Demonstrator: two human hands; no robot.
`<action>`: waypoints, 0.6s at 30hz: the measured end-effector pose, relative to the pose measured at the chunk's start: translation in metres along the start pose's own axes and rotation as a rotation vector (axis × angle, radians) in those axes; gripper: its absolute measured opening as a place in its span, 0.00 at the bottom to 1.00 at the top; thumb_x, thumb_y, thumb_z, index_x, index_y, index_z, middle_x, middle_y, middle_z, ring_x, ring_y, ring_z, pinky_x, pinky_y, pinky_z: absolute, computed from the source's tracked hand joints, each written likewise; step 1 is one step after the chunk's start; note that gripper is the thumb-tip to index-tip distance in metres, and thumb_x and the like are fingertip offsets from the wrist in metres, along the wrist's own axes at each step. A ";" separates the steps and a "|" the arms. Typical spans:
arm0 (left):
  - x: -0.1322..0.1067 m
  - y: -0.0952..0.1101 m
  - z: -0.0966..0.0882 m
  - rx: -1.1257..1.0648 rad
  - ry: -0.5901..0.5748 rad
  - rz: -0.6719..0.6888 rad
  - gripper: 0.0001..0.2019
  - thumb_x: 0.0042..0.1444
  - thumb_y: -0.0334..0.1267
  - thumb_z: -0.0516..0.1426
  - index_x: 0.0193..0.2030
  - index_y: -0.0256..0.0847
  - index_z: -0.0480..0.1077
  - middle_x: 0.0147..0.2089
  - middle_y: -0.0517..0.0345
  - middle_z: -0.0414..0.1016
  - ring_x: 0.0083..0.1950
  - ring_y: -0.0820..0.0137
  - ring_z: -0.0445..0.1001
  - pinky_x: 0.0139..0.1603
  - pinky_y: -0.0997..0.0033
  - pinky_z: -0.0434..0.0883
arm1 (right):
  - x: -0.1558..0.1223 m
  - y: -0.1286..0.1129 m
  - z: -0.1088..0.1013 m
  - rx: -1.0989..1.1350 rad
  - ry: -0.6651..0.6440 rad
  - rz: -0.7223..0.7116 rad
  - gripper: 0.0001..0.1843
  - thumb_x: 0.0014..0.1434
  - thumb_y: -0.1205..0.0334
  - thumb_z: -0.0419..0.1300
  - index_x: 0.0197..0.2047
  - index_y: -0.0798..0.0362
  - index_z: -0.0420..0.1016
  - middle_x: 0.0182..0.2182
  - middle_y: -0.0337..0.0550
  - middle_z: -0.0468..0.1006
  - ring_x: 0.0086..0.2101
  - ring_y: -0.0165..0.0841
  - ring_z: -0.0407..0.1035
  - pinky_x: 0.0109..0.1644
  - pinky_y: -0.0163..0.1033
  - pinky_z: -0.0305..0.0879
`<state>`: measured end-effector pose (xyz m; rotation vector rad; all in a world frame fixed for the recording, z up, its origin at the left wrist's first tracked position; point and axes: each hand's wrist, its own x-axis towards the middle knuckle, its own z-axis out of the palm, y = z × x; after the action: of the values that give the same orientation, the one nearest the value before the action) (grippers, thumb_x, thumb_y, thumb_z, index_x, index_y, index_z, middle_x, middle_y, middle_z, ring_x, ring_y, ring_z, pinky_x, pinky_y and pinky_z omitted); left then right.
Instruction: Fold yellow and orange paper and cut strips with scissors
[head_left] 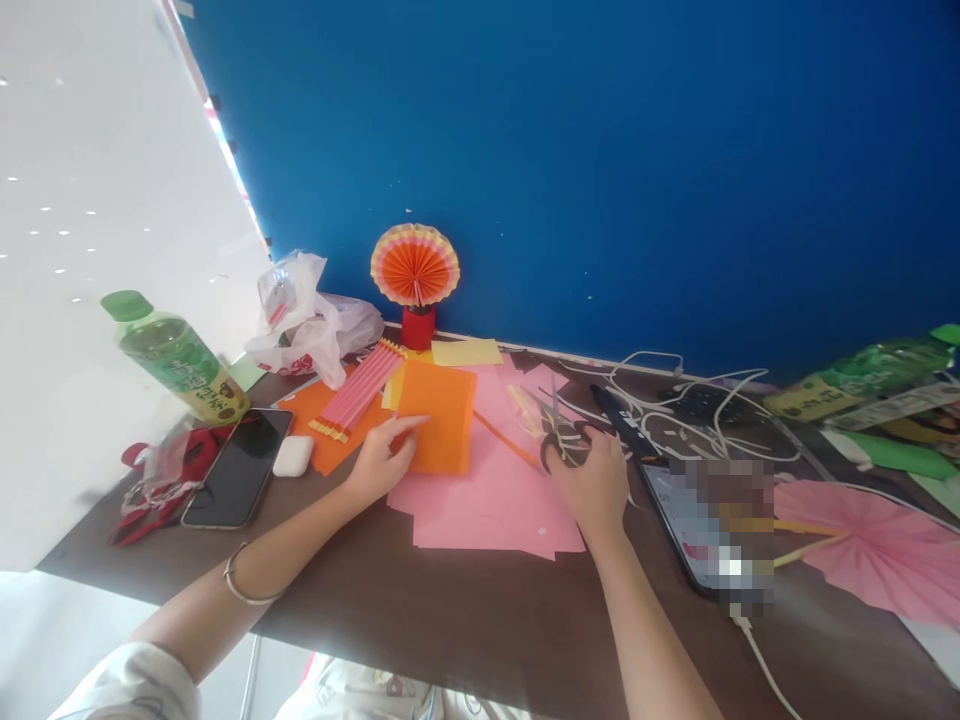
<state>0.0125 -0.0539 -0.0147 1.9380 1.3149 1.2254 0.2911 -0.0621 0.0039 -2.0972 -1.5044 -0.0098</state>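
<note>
My left hand (379, 458) pinches the near left edge of an orange paper sheet (442, 412) that lies on larger pink sheets (491, 495). My right hand (592, 480) is closed over a pair of scissors (561, 432), whose blades point away across the pink paper. A silver bracelet circles my left wrist. Beside the orange sheet lies a pleated pink strip with yellow ends (358, 390) on another orange sheet.
A green bottle (178, 358), a black phone (238, 466), a white earbud case (293, 455) and red items lie at the left. A plastic bag (311, 320), a paper fan in a red cup (415, 270), white cables (679, 410), a tablet (701, 525) and a pink fan (877, 550) surround the paper.
</note>
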 end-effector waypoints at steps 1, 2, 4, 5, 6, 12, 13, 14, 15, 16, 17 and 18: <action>0.000 0.000 0.000 -0.005 -0.001 -0.005 0.15 0.55 0.29 0.49 0.47 0.37 0.70 0.48 0.52 0.74 0.51 0.66 0.72 0.52 0.64 0.70 | -0.001 -0.001 -0.002 0.062 0.024 0.010 0.28 0.46 0.51 0.57 0.48 0.57 0.64 0.42 0.54 0.70 0.44 0.47 0.64 0.47 0.48 0.59; 0.000 0.000 0.001 -0.009 -0.001 -0.011 0.15 0.55 0.30 0.49 0.48 0.37 0.70 0.49 0.51 0.74 0.52 0.66 0.71 0.52 0.63 0.69 | -0.002 -0.002 -0.003 0.141 0.017 0.018 0.25 0.47 0.50 0.56 0.46 0.56 0.65 0.40 0.52 0.71 0.41 0.45 0.65 0.45 0.47 0.59; 0.000 0.001 0.001 -0.009 0.009 -0.035 0.15 0.56 0.33 0.49 0.49 0.38 0.69 0.51 0.51 0.73 0.53 0.65 0.70 0.54 0.63 0.68 | -0.006 -0.004 -0.003 0.348 -0.115 -0.003 0.20 0.51 0.47 0.54 0.41 0.53 0.66 0.33 0.46 0.72 0.34 0.40 0.66 0.39 0.43 0.60; 0.000 0.002 0.001 -0.007 0.024 -0.051 0.15 0.57 0.34 0.50 0.50 0.39 0.68 0.51 0.51 0.72 0.54 0.65 0.69 0.54 0.62 0.67 | -0.009 -0.006 -0.002 0.454 -0.225 -0.038 0.18 0.53 0.46 0.52 0.37 0.53 0.66 0.30 0.43 0.71 0.31 0.37 0.65 0.36 0.40 0.59; 0.000 0.003 0.000 -0.004 0.047 -0.068 0.15 0.57 0.36 0.50 0.51 0.39 0.68 0.52 0.51 0.71 0.54 0.64 0.69 0.55 0.62 0.67 | -0.013 -0.008 -0.001 0.548 -0.341 -0.083 0.17 0.54 0.46 0.51 0.34 0.52 0.65 0.27 0.40 0.69 0.29 0.34 0.63 0.34 0.38 0.58; 0.002 0.009 -0.003 0.019 0.222 -0.162 0.19 0.56 0.42 0.53 0.55 0.40 0.64 0.56 0.50 0.67 0.58 0.61 0.65 0.57 0.59 0.64 | -0.034 -0.026 0.004 0.664 -0.750 -0.147 0.20 0.52 0.48 0.57 0.21 0.51 0.53 0.18 0.31 0.55 0.21 0.26 0.52 0.26 0.33 0.48; 0.003 0.009 -0.004 0.012 0.241 -0.167 0.20 0.56 0.42 0.53 0.55 0.40 0.63 0.57 0.49 0.67 0.58 0.61 0.65 0.57 0.58 0.64 | -0.036 -0.030 0.003 0.685 -0.788 -0.130 0.21 0.52 0.48 0.57 0.21 0.51 0.53 0.18 0.31 0.55 0.21 0.25 0.52 0.25 0.33 0.48; 0.003 0.010 -0.004 0.004 0.256 -0.171 0.20 0.56 0.43 0.53 0.55 0.40 0.63 0.57 0.49 0.67 0.58 0.61 0.65 0.57 0.58 0.64 | -0.037 -0.032 0.001 0.713 -0.825 -0.111 0.21 0.52 0.47 0.57 0.20 0.51 0.52 0.18 0.31 0.55 0.20 0.25 0.51 0.25 0.33 0.47; 0.003 0.010 -0.004 -0.002 0.264 -0.176 0.20 0.56 0.43 0.53 0.55 0.40 0.63 0.57 0.49 0.67 0.58 0.61 0.65 0.57 0.59 0.64 | -0.038 -0.035 -0.001 0.743 -0.860 -0.090 0.22 0.52 0.47 0.57 0.20 0.51 0.53 0.17 0.31 0.55 0.20 0.25 0.51 0.24 0.34 0.47; 0.002 0.011 -0.003 -0.006 0.269 -0.181 0.20 0.56 0.43 0.53 0.55 0.41 0.63 0.57 0.49 0.67 0.58 0.62 0.65 0.57 0.59 0.64 | -0.038 -0.037 -0.003 0.773 -0.895 -0.068 0.22 0.52 0.46 0.56 0.20 0.51 0.53 0.17 0.31 0.56 0.19 0.25 0.51 0.23 0.34 0.46; 0.002 0.011 -0.003 -0.011 0.270 -0.186 0.20 0.56 0.42 0.54 0.55 0.41 0.63 0.57 0.49 0.66 0.58 0.62 0.65 0.57 0.59 0.64 | -0.038 -0.039 -0.005 0.801 -0.929 -0.048 0.22 0.52 0.45 0.56 0.20 0.51 0.54 0.17 0.31 0.56 0.19 0.25 0.52 0.23 0.34 0.46; 0.001 0.011 -0.002 -0.015 0.267 -0.186 0.20 0.56 0.42 0.54 0.55 0.41 0.63 0.57 0.50 0.66 0.58 0.62 0.65 0.57 0.59 0.63 | -0.038 -0.040 -0.007 0.827 -0.960 -0.032 0.22 0.52 0.45 0.56 0.21 0.52 0.56 0.17 0.32 0.57 0.19 0.25 0.52 0.22 0.34 0.45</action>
<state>0.0164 -0.0575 -0.0047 1.6401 1.5734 1.4296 0.2437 -0.0896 0.0145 -1.3869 -1.5830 1.5056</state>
